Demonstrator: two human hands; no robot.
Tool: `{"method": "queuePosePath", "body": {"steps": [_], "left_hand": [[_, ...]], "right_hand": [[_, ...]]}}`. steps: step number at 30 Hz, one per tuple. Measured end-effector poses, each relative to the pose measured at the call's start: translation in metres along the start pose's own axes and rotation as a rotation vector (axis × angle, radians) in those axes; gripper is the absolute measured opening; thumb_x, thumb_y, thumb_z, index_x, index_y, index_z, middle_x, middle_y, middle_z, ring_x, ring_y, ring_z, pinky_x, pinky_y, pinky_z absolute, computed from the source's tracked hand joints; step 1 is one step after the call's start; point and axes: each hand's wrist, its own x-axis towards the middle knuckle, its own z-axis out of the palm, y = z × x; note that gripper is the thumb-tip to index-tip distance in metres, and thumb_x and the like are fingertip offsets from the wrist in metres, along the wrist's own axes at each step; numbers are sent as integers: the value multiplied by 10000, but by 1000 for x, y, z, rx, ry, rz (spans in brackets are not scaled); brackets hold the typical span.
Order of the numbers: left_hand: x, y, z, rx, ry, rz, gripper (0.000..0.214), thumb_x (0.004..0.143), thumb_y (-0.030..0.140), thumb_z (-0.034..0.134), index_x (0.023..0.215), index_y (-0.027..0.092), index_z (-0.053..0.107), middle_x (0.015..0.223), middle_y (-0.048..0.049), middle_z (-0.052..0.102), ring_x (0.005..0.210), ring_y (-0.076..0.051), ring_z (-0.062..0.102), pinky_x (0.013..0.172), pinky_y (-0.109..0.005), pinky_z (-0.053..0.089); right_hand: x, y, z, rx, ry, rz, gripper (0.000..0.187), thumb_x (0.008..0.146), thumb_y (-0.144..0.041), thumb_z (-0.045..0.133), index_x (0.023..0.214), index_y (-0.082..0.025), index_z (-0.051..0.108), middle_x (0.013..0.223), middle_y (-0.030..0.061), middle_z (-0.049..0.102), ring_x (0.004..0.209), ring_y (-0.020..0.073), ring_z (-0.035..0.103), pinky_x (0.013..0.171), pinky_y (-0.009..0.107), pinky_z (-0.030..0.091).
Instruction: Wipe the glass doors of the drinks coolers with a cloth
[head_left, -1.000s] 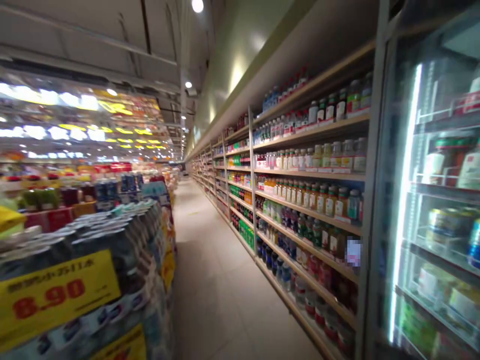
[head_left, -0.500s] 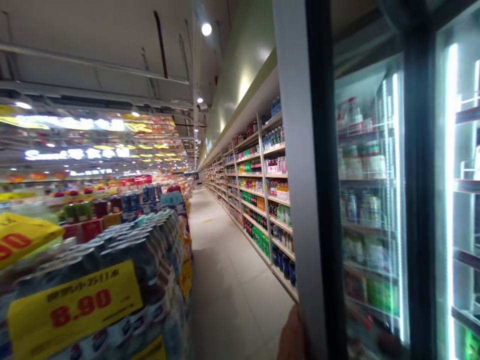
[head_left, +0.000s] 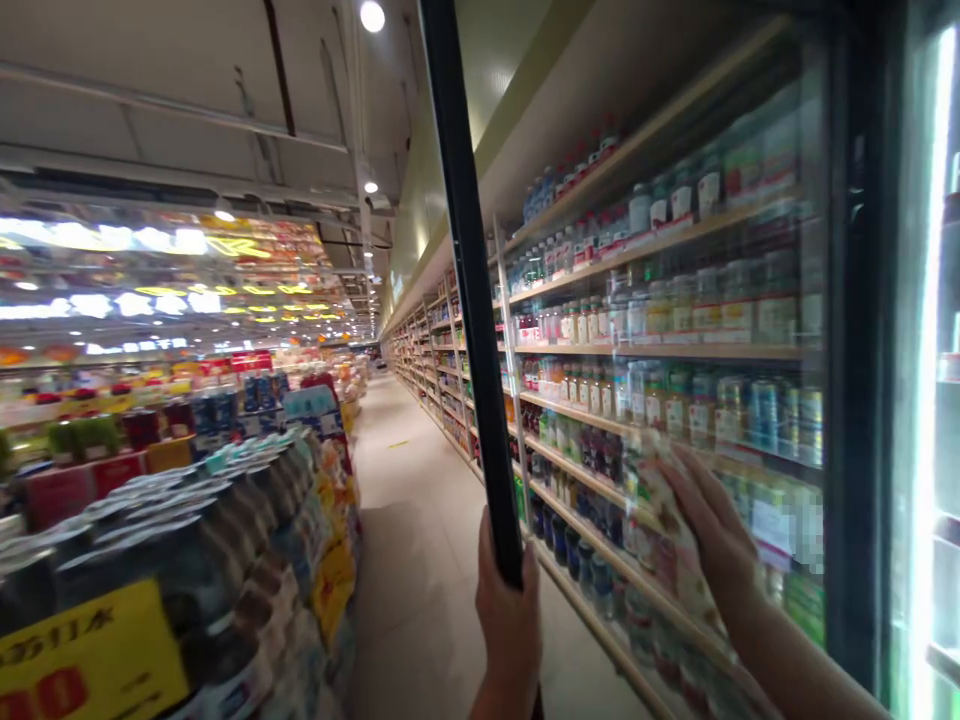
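My left hand is closed round the dark edge of a glass cooler door, low on its frame. The door stands swung out, and drink shelves show through its pane. My right hand lies against the glass, its fingers close together and pointing up and left. Under it is a pale cloth with a small pattern, pressed on the pane and slightly blurred. The palm side of my right hand is hidden.
Shelves of bottled drinks run along the right side of the aisle. At the left stand shrink-wrapped bottle packs with a yellow price sign. A lit cooler is at the far right.
The door has turned, so its glass now faces me and its edge lies further left. My left hand shows more fully on the edge. My right hand and the cloth have come into view.
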Motion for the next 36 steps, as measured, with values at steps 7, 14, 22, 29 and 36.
{"method": "queuePosePath", "body": {"steps": [7, 14, 22, 29, 36], "left_hand": [[80, -32, 39, -13, -24, -82, 561, 991, 438, 464, 1497, 199, 424, 1330, -110, 663, 1254, -284, 636, 998, -385, 545], [143, -53, 81, 36, -53, -83, 489, 988, 408, 465, 1402, 154, 519, 1117, -116, 743, 1043, -286, 725, 831, -350, 573], [183, -69, 133, 164, -17, -99, 422, 988, 390, 499, 1340, 164, 560, 1079, -112, 743, 1004, -291, 722, 792, -334, 557], [203, -74, 171, 206, -33, -146, 424, 1013, 384, 474, 1355, 139, 526, 1194, -109, 686, 1125, -272, 660, 926, -329, 515], [224, -89, 203, 285, 20, -19, 544, 1057, 431, 415, 1351, -26, 432, 1188, -61, 642, 1188, -237, 626, 972, -315, 468]], "right_hand": [[14, 56, 88, -435, -81, -194, 791, 984, -364, 490, 1645, -139, 118, 1673, 197, 196, 1544, 425, 192, 1127, 623, 420], [-38, 93, 144, -507, -294, -334, 739, 911, -175, 495, 1614, -187, 270, 1666, 75, 267, 1541, 335, 258, 1168, 512, 395], [-28, 163, 133, -499, -274, -214, 769, 928, -108, 438, 1636, -239, 170, 1589, 94, 430, 1527, 274, 317, 1256, 546, 241], [5, 226, 88, -475, 44, -107, 784, 992, -227, 462, 1647, -151, 37, 1679, 225, 135, 1554, 337, 228, 1172, 545, 394], [7, 256, 61, -503, 41, -105, 531, 1039, -313, 430, 1525, -98, 440, 1449, 202, 543, 1473, 327, 401, 1208, 569, 311]]}}
